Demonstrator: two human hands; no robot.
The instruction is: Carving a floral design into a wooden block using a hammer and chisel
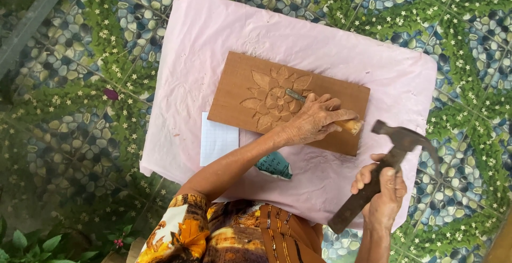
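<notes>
Head view: left hand (312, 120) grips chisel (320, 109), right hand (383, 188) hammer (385, 167)

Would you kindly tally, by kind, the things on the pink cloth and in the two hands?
Carved boards: 1, board
Chisels: 1, chisel in left hand
Hammers: 1, hammer in right hand
Paper sheets: 1, sheet
Teal scraps: 1, scrap
Cloths: 1, cloth
Total: 6

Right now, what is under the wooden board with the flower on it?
The wooden board lies on a pink cloth, and a white gridded paper pokes out from beneath its lower edge. How far the paper runs beneath cannot be seen, and the cloth hides whatever it covers.
</notes>
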